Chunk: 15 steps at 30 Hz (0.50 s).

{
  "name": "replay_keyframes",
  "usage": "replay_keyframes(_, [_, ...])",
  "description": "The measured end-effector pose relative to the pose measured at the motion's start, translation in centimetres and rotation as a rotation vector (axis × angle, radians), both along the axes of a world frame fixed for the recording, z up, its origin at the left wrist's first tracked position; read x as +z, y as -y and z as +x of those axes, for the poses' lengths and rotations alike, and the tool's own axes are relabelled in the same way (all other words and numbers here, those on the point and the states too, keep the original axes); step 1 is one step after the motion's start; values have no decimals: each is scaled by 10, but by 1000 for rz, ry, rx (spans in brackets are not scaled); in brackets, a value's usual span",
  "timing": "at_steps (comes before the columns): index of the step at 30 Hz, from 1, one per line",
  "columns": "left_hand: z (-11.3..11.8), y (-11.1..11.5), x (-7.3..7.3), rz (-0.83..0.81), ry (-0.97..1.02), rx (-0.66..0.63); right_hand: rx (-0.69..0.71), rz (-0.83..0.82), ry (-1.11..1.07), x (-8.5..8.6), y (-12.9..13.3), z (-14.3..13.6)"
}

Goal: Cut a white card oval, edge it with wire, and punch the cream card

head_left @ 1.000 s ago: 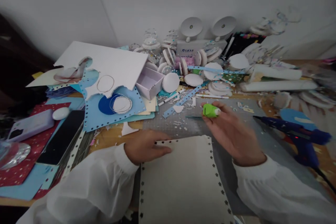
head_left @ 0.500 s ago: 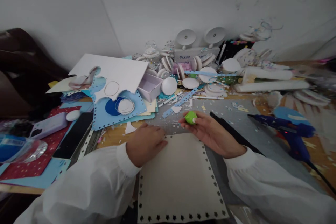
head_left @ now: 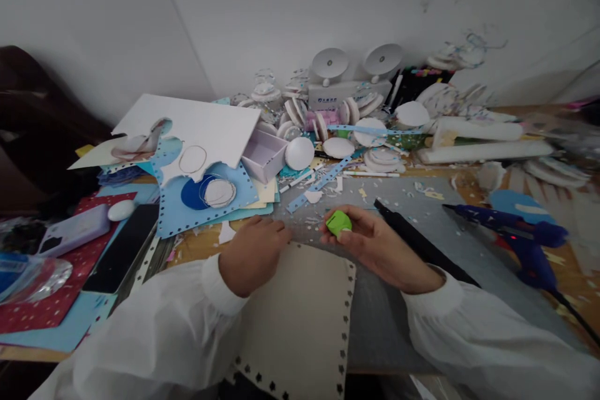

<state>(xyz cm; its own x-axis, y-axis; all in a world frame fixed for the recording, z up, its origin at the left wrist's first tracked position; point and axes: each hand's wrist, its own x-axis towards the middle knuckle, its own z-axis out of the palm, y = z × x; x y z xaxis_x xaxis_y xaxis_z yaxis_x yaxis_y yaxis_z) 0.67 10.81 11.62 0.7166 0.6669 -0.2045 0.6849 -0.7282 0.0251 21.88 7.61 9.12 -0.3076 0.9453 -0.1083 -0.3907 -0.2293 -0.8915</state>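
Observation:
My right hand (head_left: 375, 247) is closed round a small green craft punch (head_left: 338, 224), a rounded block with a slot in its side. It is just beyond the top right corner of a cream paper sheet (head_left: 300, 312). Small flower-shaped holes run along the sheet's right and lower edges. My left hand (head_left: 257, 254) grips the sheet at its upper left, fingers curled over the edge; the thumb is mostly hidden. A grey cutting mat (head_left: 375, 325) lies under the sheet, whose lower end reaches over the table's front edge.
A blue glue gun (head_left: 510, 225) with a red light lies at the right, near a black bar (head_left: 417, 244). White foam discs (head_left: 300, 154) and a lilac box (head_left: 265, 159) crowd the back. Phones, a bottle and blue card (head_left: 209, 200) are at the left.
My left hand has shifted slightly left, and the sheet has slid left and turned, uncovering more mat on its right. The punch has tilted and lowered a little in my right hand.

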Motion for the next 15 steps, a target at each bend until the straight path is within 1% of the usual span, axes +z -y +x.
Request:
replay_keyframes(4, [4,2,-13,-3,97,14,2,3,39,-2,0,-1])
replay_keyframes(7, [2,0,-20,-50,144,17,-7,-5,77,-5,0,-1])
replay_keyframes(10, [-4,-3,-20,-117,151,28,-20,-12,80,-8,0,-1])
replay_keyframes(12, [-7,-4,-19,-163,180,64,-16,-19,79,-10,0,-1])
replay_keyframes(15, [-7,-3,-21,-194,243,109,20,-7,114,-11,0,-1])
